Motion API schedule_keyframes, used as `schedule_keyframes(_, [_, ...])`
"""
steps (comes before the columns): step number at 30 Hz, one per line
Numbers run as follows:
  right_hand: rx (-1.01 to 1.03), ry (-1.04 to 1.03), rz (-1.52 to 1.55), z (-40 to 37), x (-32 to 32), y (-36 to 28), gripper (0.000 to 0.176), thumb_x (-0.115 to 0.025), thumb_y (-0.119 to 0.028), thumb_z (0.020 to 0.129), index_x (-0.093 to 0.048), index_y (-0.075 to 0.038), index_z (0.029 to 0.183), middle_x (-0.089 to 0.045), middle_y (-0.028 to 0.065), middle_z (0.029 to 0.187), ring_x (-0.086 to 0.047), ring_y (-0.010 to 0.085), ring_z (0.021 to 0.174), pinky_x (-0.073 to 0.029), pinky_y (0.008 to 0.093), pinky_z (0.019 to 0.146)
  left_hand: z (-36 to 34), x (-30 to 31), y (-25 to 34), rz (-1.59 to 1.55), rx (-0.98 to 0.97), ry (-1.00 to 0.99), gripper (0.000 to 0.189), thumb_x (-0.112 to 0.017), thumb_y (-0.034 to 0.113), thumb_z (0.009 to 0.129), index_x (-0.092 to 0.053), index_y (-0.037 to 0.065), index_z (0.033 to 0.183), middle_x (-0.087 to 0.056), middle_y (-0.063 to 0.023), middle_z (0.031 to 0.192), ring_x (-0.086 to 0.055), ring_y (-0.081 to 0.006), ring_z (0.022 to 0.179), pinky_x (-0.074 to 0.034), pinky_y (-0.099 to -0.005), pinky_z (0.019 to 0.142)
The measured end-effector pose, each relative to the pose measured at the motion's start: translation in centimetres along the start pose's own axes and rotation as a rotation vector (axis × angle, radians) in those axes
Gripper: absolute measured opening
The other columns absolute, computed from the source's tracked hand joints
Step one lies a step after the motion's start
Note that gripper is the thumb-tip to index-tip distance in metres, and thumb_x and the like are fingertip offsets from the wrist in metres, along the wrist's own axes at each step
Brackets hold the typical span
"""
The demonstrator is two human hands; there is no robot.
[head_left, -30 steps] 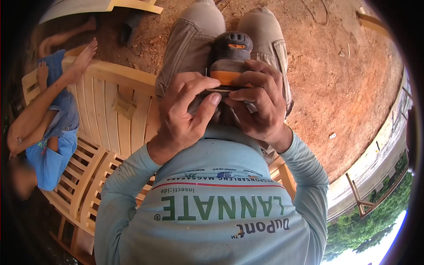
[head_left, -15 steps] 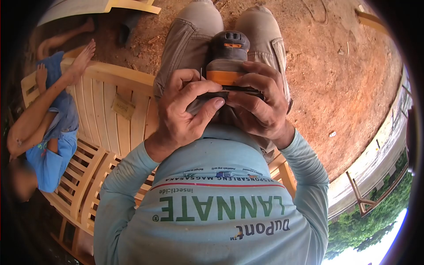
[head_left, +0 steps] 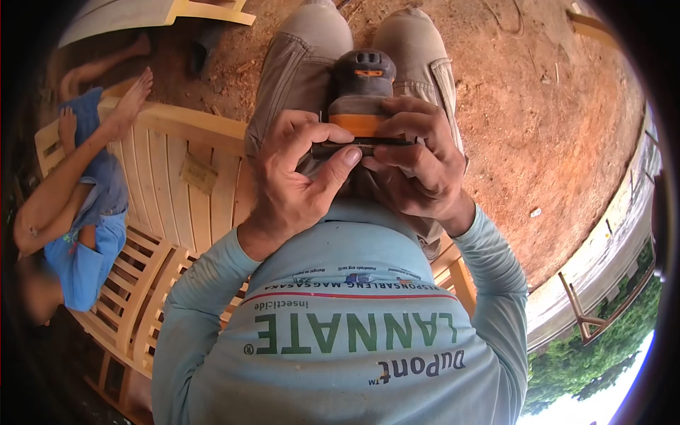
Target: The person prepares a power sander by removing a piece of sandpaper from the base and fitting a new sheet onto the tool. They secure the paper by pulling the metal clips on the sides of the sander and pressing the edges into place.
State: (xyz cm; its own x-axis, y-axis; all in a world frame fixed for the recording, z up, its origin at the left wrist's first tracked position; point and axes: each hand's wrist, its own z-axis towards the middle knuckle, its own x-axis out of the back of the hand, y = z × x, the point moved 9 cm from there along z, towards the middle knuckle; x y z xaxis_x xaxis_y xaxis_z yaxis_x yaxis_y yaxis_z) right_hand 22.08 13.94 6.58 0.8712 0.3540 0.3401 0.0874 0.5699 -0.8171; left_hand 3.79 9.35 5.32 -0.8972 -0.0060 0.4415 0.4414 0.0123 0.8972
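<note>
Your left hand (head_left: 287, 180) and right hand (head_left: 421, 170) meet on the sander (head_left: 363, 85), a grey-topped tool with an orange band. It lies in your lap between your thighs (head_left: 297, 64).

Both grips are closed on the sander's flat dark base. The left grip wraps the near left corner, with the fingers curled over the top edge and the thumb (head_left: 333, 168) pressed up against the underside. The right grip clamps the opposite side, its fingers laid across the orange band and down over the edge of the base. Your two thumbs sit close together beneath the base, almost touching.

The sander's rounded grey body sticks out beyond both grips, away from your chest, with a small orange mark on its top. Your fingers cover the face of the base, so you cannot tell what is on it.

Directly below the grips is your pale blue long-sleeved shirt (head_left: 340, 312) with green lettering. To the left of the left grip stands a slatted bench (head_left: 159, 152) of pale wood. A small brownish scrap (head_left: 198, 172) lies on its slats, well apart from your hand. Further left, another person in blue clothes (head_left: 85, 241) lies along that bench.

To the right of the right grip, and beyond the sander past your knees, there is red-brown dirt ground (head_left: 552, 127).
</note>
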Motion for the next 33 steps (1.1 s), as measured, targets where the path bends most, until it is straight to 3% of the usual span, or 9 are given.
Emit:
schedule_keyframes(4, [0.010,0.008,0.033,-0.1,0.4,0.0,0.027,-0.094,0.004,0.080,-0.072,0.001,0.097,-0.070,0.0185,0.114,-0.074,0.0459,0.118,-0.064,0.0550,0.098,0.3,-0.2,0.3,0.000,-0.003,0.000,0.022,-0.088,0.008,0.096,-0.076,0.001,0.115,-0.066,-0.0102,0.111,-0.068,-0.0215,0.101,-0.056,-0.0346,0.091])
schedule_keyframes(22, [-0.024,-0.084,0.081,0.5,0.2,0.4,0.027,-0.090,0.007,0.078,-0.069,-0.001,0.093,-0.067,0.0166,0.112,-0.072,0.0455,0.119,-0.061,0.0541,0.098,0.7,0.1,-0.4,-0.110,0.018,-0.011,0.024,-0.088,0.010,0.097,-0.079,0.003,0.118,-0.070,-0.0105,0.108,-0.070,-0.0234,0.095,-0.057,-0.0352,0.086])
schedule_keyframes(25, [-0.090,-0.087,0.063,0.5,0.0,0.5,0.026,-0.091,0.004,0.085,-0.067,-0.002,0.093,-0.069,0.0162,0.109,-0.073,0.0427,0.122,-0.060,0.0569,0.105,0.8,0.3,-0.6,-0.123,0.033,-0.027,0.023,-0.087,0.011,0.098,-0.079,0.003,0.117,-0.070,-0.0106,0.108,-0.070,-0.0229,0.095,-0.057,-0.0353,0.087])
schedule_keyframes(28, [-0.139,-0.090,0.028,0.4,0.0,0.7,0.029,-0.093,0.001,0.084,-0.066,-0.003,0.094,-0.069,0.0154,0.110,-0.073,0.0404,0.124,-0.058,0.0552,0.111,0.9,0.3,-0.8,-0.147,0.055,-0.047,0.021,-0.085,0.013,0.099,-0.080,0.003,0.117,-0.070,-0.0099,0.107,-0.070,-0.0222,0.095,-0.057,-0.0355,0.087])
schedule_keyframes(31, [-0.214,-0.056,0.018,-0.7,0.0,1.3,0.038,-0.093,-0.007,0.089,-0.069,0.000,0.117,-0.068,0.0191,0.128,-0.071,0.0402,0.130,-0.055,0.0540,0.116,0.8,0.3,-1.0,-0.166,0.077,-0.055,0.019,-0.084,0.014,0.100,-0.080,0.003,0.116,-0.070,-0.0093,0.106,-0.070,-0.0217,0.095,-0.057,-0.0353,0.087])
schedule_keyframes(33, [-0.374,0.063,0.035,-1.1,0.5,1.7,0.054,-0.091,-0.012,0.094,-0.064,0.002,0.138,-0.062,0.0218,0.146,-0.066,0.0392,0.140,-0.050,0.0525,0.123,0.8,0.2,-0.7,-0.169,0.085,-0.042,0.018,-0.083,0.013,0.101,-0.080,0.003,0.115,-0.070,-0.0091,0.105,-0.070,-0.0217,0.095,-0.057,-0.0352,0.087])
